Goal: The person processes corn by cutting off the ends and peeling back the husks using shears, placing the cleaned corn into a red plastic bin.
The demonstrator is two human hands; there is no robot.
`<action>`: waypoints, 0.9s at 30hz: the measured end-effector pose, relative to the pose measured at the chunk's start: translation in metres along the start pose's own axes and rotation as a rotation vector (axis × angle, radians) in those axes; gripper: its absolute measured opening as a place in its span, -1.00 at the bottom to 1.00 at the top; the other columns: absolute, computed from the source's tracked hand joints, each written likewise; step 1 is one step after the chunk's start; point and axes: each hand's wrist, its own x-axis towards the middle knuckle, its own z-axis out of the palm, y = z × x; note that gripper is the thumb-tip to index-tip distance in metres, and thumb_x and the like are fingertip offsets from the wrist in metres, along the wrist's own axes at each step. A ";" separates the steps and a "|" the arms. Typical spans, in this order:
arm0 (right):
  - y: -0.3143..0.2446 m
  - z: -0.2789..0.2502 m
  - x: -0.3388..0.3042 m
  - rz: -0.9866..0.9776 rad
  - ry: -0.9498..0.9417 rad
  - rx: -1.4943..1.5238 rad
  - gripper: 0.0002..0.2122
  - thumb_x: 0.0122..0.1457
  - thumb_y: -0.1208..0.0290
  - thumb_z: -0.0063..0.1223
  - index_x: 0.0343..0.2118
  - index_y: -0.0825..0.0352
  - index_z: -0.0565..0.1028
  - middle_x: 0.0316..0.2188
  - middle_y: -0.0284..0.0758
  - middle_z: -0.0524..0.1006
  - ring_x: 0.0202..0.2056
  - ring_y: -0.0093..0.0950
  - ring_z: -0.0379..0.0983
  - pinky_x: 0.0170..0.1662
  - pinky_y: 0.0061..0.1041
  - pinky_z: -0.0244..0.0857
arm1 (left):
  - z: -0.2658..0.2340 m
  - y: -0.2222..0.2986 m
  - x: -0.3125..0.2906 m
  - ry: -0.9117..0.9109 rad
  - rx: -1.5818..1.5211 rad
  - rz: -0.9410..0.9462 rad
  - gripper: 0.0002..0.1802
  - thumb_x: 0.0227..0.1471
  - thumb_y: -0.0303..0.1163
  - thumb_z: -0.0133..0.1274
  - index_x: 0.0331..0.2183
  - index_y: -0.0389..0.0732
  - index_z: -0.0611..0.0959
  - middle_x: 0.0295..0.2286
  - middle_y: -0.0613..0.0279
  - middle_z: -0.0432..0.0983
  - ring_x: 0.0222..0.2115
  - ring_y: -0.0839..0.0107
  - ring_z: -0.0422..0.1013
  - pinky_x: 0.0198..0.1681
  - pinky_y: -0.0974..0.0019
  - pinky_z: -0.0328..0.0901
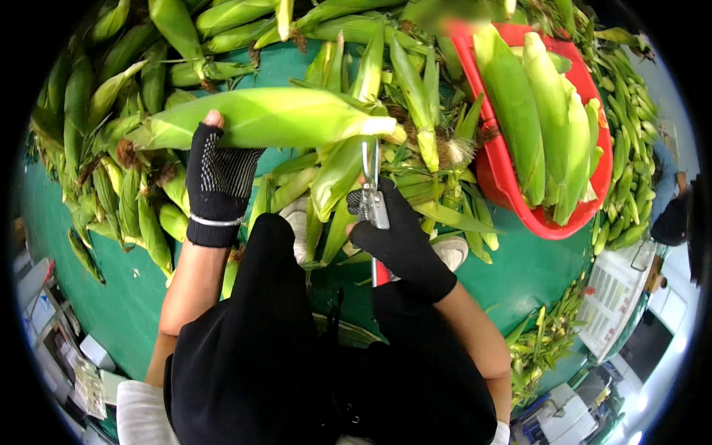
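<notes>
A large green ear of corn in its husk (274,119) lies level in front of me, its pale cut-looking stalk end pointing right. My left hand (222,174), in a black fingerless glove with white dots, is closed round its left part, the thumb on top. My right hand (404,237), in a dark fingerless glove, grips a pair of pruning shears (380,211) with a metal head and a red handle. The shears' tips point up at the stalk end; whether the blades touch it I cannot tell. Loose husk leaves (330,182) lie below the corn.
On the right stands a red plastic basin (545,228) with several unhusked ears in it. A big heap of corn (111,111) spreads on the green floor (111,311) at the left and far side. More corn (630,170) lies at the right, near another person (667,185).
</notes>
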 end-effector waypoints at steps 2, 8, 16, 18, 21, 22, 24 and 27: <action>0.003 -0.009 0.003 -0.035 0.027 0.007 -0.43 -0.16 0.33 0.10 -0.05 0.37 0.17 -0.32 -0.19 0.36 -0.26 -0.31 0.34 -0.16 -0.38 0.21 | 0.005 -0.010 -0.005 0.015 0.019 -0.017 -0.55 -0.05 -0.15 -0.02 -0.18 -0.26 0.38 -0.20 0.06 0.34 -0.15 0.16 0.28 -0.05 0.08 0.20; 0.011 -0.036 -0.003 0.086 0.033 -0.030 -0.56 -0.15 0.33 0.12 -0.18 0.33 0.25 -0.50 -0.23 0.37 -0.50 -0.44 0.33 -0.38 -0.38 0.26 | 0.006 -0.034 -0.012 -0.081 0.250 0.048 -0.60 -0.02 -0.18 -0.06 -0.16 -0.20 0.42 -0.22 0.15 0.38 -0.18 0.22 0.32 -0.11 0.09 0.25; 0.009 -0.044 -0.021 -0.183 0.102 0.185 -0.52 -0.06 0.48 0.02 -0.02 0.32 0.19 -0.45 -0.38 0.33 -0.44 -0.59 0.31 -0.35 -0.53 0.23 | -0.043 -0.037 0.022 -0.191 0.435 0.281 -0.55 0.04 -0.06 -0.12 -0.15 -0.20 0.40 -0.23 0.22 0.36 -0.20 0.31 0.30 -0.10 0.26 0.23; -0.011 -0.065 -0.034 -0.500 0.325 0.008 -0.49 -0.05 0.53 0.04 0.01 0.28 0.17 -0.39 -0.37 0.36 -0.33 -0.58 0.33 -0.18 -0.52 0.21 | -0.032 -0.029 0.026 -0.295 -0.060 0.000 -0.48 0.01 0.05 -0.13 -0.17 -0.20 0.41 -0.26 0.17 0.38 -0.23 0.28 0.32 -0.11 0.24 0.22; -0.068 -0.137 -0.061 -0.564 0.595 0.519 -0.47 -0.05 0.60 -0.01 0.04 0.32 0.13 -0.32 -0.31 0.37 -0.31 -0.54 0.33 -0.16 -0.49 0.24 | 0.006 -0.010 0.004 -0.256 0.015 -0.154 -0.34 -0.11 0.24 -0.12 -0.28 -0.21 0.43 -0.38 0.17 0.42 -0.38 0.27 0.34 -0.28 0.26 0.28; -0.101 -0.141 -0.061 -0.641 0.635 0.458 -0.45 -0.06 0.64 -0.02 0.05 0.33 0.12 -0.33 -0.32 0.37 -0.31 -0.54 0.33 -0.19 -0.50 0.24 | -0.001 -0.001 0.009 -0.361 0.006 -0.158 -0.34 -0.11 0.24 -0.13 -0.29 -0.22 0.43 -0.40 0.17 0.42 -0.40 0.27 0.34 -0.31 0.26 0.28; -0.117 -0.121 -0.049 -0.647 0.591 0.273 -0.43 -0.10 0.69 -0.04 0.05 0.36 0.12 -0.35 -0.34 0.37 -0.32 -0.54 0.33 -0.22 -0.52 0.25 | -0.018 0.004 0.021 -0.266 -0.040 -0.048 -0.42 -0.04 0.17 -0.17 -0.33 -0.21 0.43 -0.46 0.16 0.42 -0.47 0.26 0.34 -0.36 0.27 0.29; -0.072 -0.077 -0.040 -0.442 0.303 -0.209 -0.38 -0.17 0.67 0.01 0.05 0.34 0.15 -0.30 -0.35 0.37 -0.29 -0.57 0.31 -0.19 -0.55 0.22 | 0.015 -0.005 0.011 -0.526 0.755 0.048 -0.66 0.11 -0.15 -0.24 -0.34 -0.22 0.47 -0.46 0.21 0.45 -0.45 0.45 0.37 -0.32 0.33 0.29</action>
